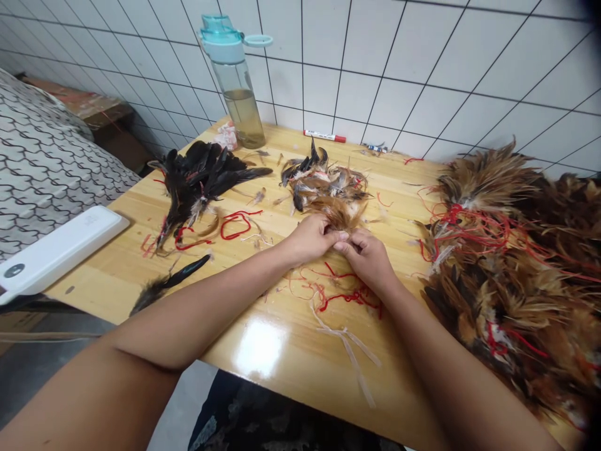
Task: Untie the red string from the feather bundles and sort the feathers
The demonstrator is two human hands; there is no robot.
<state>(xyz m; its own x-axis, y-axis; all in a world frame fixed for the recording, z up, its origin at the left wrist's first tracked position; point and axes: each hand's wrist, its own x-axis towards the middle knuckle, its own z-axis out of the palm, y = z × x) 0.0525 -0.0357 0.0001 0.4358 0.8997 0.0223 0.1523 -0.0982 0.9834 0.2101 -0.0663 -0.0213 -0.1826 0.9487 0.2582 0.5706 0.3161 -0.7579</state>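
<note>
Near the middle of the table, my left hand (314,239) and my right hand (365,254) meet with fingertips pinched together. Between them is a small bunch of brown feathers (345,215), its tips fanning away from me and its base hidden by my fingers. Just beyond lies a loose heap of mixed brown, white and black feathers (323,185). Red yarn scraps (345,297) and pale plastic strips (350,351) lie on the tabletop below my wrists.
Black feathers (201,175) lie at left, near red yarn loops (237,225). One dark feather (169,282) is beside my left forearm. Tied brown feather bundles (511,300) pile up at right. A water bottle (239,94), red marker (323,136) and white device (61,247) sit around the edges.
</note>
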